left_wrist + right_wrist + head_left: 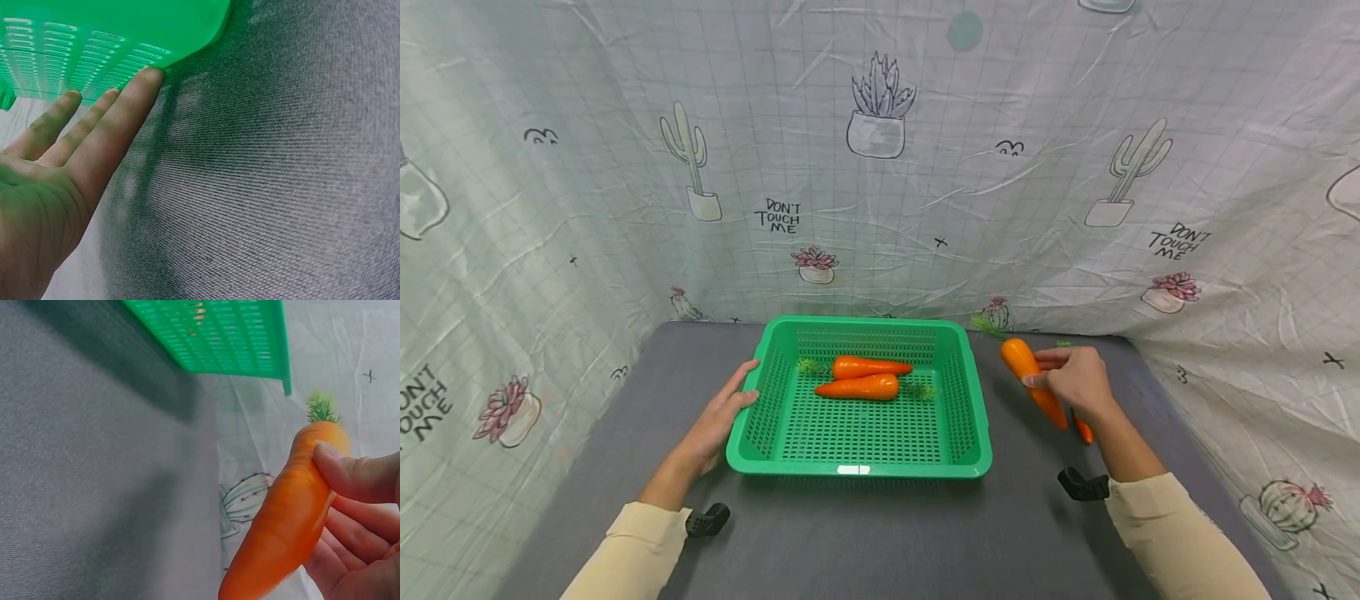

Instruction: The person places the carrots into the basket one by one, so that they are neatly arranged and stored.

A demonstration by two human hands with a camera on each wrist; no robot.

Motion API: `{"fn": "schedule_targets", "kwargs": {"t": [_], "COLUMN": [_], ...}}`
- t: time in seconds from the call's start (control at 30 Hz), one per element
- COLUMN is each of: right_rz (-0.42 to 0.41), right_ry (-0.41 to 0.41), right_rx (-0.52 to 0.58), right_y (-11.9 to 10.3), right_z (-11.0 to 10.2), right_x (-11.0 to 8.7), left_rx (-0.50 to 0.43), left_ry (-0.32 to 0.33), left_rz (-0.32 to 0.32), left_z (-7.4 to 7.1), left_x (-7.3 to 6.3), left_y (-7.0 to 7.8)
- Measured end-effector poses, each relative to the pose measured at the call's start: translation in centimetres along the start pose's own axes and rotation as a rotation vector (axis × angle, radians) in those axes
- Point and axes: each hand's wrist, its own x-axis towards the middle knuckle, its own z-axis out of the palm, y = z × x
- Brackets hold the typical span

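Observation:
My right hand pinches an orange carrot with a green leafy top, right of the green basket. In the right wrist view the thumb lies along this carrot, fingers behind it. Partly hidden behind that hand, another carrot lies on the table. Two carrots, an upper one and a lower one, lie inside the basket, pointing opposite ways. My left hand is at the basket's left side. Its fingers are extended to the slotted wall in the left wrist view.
A dark grey table lies under everything. Behind and beside it hangs a pale printed cloth with cactus drawings, close to the table's back edge. The basket's raised rim stands between the two hands.

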Motion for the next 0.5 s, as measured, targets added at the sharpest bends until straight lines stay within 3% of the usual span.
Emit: {"fn": "schedule_targets", "kwargs": {"t": [0.5], "right_rz": [-0.062], "right_ry": [-0.058], "right_rx": [-0.003], "right_y": [-1.7], "right_z": [-0.4], "right_x": [-0.3], "left_rx": [0.007], "left_ry": [0.005], "left_rz": [0.004], "left_z": [0.1], "left_x": [-0.1], "left_y": [0.1]}}
